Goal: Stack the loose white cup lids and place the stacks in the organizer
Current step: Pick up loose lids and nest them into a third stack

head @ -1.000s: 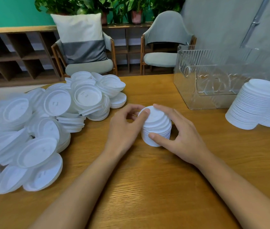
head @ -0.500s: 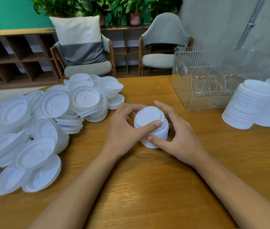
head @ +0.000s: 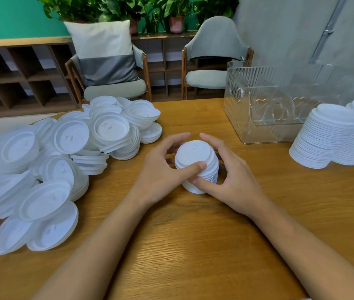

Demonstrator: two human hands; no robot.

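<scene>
Stacking step: L hand [head: 161,174] & R hand [head: 234,180] both curl round short lid stack [head: 195,154] at desk [head: 193,234] ctr, apparently squaring it. Next, prob.: add from loose pile [head: 70,139] or lift upright to organizer [head: 258,100].

white lids [head: 195,156], clear ribbed organizer [head: 265,100], wood-grain table [head: 193,245]
</scene>
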